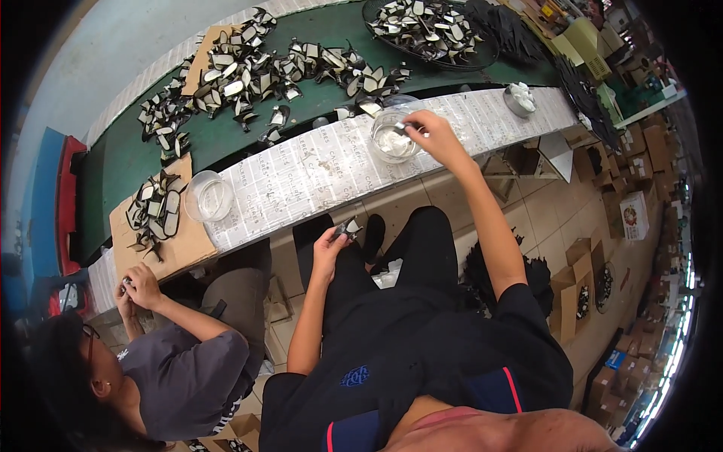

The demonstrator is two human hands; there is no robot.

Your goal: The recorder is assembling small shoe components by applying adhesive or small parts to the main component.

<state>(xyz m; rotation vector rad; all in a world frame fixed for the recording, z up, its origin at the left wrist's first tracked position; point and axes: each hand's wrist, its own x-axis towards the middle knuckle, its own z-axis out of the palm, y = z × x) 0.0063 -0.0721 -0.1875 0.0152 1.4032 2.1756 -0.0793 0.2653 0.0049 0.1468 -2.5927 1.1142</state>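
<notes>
My left hand is closed round a small black piece with a pale pad, held low above my lap. Over a clear round tub with white stuff in it, my right hand is pinched. A small item with dark and whitish parts shows at its fingertips; I cannot make out its kind. The tub stands on the paper-covered ledge. Beyond the ledge, many similar black pieces with pale pads lie heaped on the green belt.
A co-worker sits at left, hands together, near cardboard bearing more pieces and another clear tub. A small bowl of white lumps stands on the ledge's right. A full round tray sits far back. Cartons stand at right.
</notes>
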